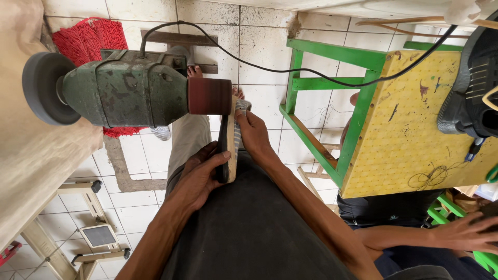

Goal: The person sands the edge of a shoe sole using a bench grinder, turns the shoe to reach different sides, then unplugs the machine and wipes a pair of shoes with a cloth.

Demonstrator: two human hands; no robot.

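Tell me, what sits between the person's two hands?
In the head view, a flat shoe sole stands on edge between the left hand and the right hand, both gripping it, its top end against the red sanding drum.

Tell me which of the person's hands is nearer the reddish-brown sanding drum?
Right. The right hand grips the flat shoe sole just below the reddish-brown sanding drum; the left hand holds its lower end.

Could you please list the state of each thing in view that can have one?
Flat black-and-tan shoe sole: on edge, held against the drum.
Dark red sanding drum: touching the sole; spinning cannot be told.
Left hand: gripping the sole's near end.
Right hand: gripping its far end.
Black cable: slack.
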